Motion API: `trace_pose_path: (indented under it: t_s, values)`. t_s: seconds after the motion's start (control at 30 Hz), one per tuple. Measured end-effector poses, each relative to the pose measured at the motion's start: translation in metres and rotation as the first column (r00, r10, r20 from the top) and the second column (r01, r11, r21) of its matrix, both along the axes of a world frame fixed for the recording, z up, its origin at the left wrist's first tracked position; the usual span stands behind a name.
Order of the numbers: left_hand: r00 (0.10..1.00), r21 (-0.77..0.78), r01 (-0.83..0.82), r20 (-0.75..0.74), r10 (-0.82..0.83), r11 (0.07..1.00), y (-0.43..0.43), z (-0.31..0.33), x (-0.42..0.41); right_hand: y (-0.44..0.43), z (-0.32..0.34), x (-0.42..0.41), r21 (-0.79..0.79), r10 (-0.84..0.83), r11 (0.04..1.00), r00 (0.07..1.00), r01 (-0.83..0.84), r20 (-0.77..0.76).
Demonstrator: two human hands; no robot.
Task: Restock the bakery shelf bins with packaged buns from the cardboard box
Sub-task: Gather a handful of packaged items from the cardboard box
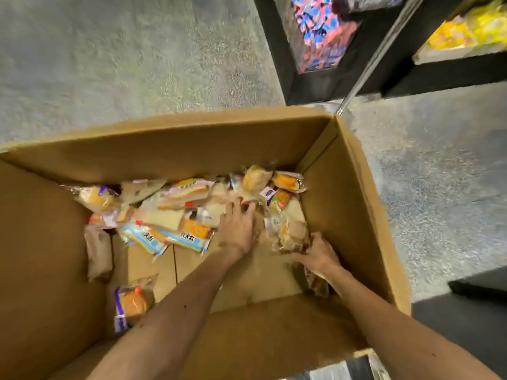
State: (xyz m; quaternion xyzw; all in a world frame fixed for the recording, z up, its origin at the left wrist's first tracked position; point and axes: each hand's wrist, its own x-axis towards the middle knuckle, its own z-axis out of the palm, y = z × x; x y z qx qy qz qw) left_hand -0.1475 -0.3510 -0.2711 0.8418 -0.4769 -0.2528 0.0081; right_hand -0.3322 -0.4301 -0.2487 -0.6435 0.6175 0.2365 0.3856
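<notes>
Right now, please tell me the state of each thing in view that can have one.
Box, open on top, part of its floor bare.
Buns, sealed in packs, heaped loose at the far side.
Left hand, fingers spread, touching the heap.
Right hand, gripping one pack by the right wall.
Shelf, stocked; goods blurred.

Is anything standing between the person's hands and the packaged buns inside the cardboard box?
Nothing visible does. The cardboard box is open on top, and both hands are inside: the left hand lies on the pile of packaged buns, the right hand touches a clear-wrapped bun by the right wall.
</notes>
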Motion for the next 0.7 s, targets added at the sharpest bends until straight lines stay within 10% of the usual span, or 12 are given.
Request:
trace_pose_path:
  t_s: [0.7]
  values:
    - [0.978,-0.239,0.19,0.135,-0.161,0.952,-0.085,-0.094,0.011,-0.015,-0.092,0.018,0.043,-0.224,0.973,0.974,0.226,-0.035]
